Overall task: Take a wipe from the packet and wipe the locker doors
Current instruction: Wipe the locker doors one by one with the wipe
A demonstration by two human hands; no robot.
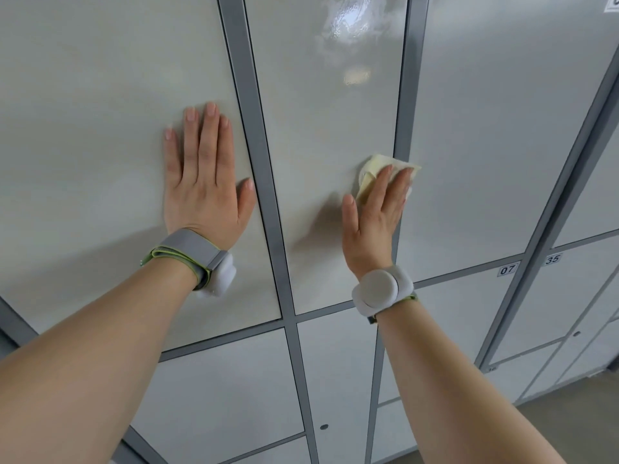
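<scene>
1. I am seeing two bare arms nearest the lens: the left forearm (83, 356) and the right forearm (452, 380), both reaching up to the lockers. They are wearing a left wristband (194, 259) and a right wristband (380, 289), both grey.
2. The left hand (204, 175) is lying flat on the left locker door (100, 145), fingers straight, gripping nothing.
3. The right hand (371, 222) is pressing the pale yellow wipe (371, 165) against the middle locker door (318, 112) with straight fingers, not curling round it.
4. The wipe is sitting crumpled under the fingertips at that door's right edge, overlapping the grey frame strip (403, 95).
5. A glossy patch (348, 28) is shining high on the middle door.
6. Number plates 07 (506, 270) and 35 (552, 259) are showing at lower right.
</scene>
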